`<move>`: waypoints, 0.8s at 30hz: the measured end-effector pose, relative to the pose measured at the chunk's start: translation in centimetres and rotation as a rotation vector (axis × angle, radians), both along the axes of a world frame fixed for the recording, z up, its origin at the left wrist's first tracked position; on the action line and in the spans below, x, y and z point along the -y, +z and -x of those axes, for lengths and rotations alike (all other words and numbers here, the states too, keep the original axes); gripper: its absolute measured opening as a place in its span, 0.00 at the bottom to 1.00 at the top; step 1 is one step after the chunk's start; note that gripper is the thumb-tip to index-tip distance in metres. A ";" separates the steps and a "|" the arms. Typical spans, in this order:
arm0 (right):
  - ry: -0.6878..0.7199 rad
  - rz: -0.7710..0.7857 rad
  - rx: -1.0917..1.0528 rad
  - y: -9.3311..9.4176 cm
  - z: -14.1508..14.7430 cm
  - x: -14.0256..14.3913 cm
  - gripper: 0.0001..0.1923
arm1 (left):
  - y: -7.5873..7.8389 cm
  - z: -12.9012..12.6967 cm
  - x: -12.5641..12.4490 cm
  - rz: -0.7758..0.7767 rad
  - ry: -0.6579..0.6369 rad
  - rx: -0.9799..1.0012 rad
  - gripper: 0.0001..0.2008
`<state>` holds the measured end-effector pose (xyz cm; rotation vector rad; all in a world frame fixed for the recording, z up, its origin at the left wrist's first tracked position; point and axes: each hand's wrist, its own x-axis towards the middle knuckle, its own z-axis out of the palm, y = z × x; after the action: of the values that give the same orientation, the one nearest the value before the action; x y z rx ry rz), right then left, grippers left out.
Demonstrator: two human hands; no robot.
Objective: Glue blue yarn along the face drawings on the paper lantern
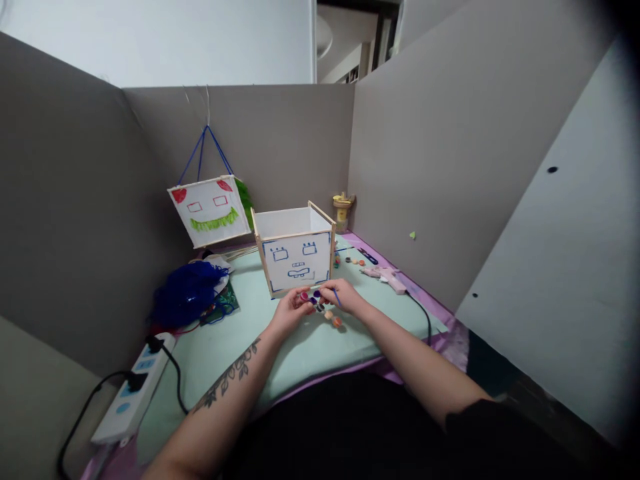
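My left hand [287,312] is closed on a strip of small paint pots [329,315] in pink, purple, dark, peach and orange. Between the fingers of my right hand [346,297] is a thin paintbrush with a blue handle [337,298]; its tip is over the pots, too small to make out. Just beyond both hands stands an open-topped white box [295,260] with wooden stick edges. On its front, a face is drawn in blue outline, with square eyes, a nose and a mouth.
At left are a hanging white box [210,207] with a painted face, blue yarn [187,293] and a power strip [137,393] with black cords. A pink glue gun [387,277], more paint pots [355,261] and a yellow object [342,210] stand at right. Grey panels [425,147] enclose the table.
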<state>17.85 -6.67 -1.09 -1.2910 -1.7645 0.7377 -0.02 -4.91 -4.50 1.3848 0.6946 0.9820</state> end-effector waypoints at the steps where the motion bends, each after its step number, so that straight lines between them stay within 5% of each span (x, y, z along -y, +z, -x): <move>1: 0.010 0.038 -0.036 0.4 -0.1 0.2 0.14 | 0.1 0.1 0.1 0.019 -0.008 0.032 0.28; 9: 0.152 0.168 -0.233 0.8 -0.4 1.3 0.18 | 1.2 0.4 0.7 0.057 -0.109 0.085 0.29; 18: -0.050 0.084 -0.046 -1.8 -0.7 3.6 0.22 | 0.7 0.6 -0.2 0.072 0.015 0.146 0.26; 24: -0.177 0.062 0.044 -3.2 -0.9 4.2 0.13 | 0.2 0.7 -0.4 0.031 0.022 0.056 0.29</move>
<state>18.75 -10.90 -4.33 -1.4938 -1.6474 0.6725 -0.68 -4.48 -4.30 1.3204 0.6810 1.0198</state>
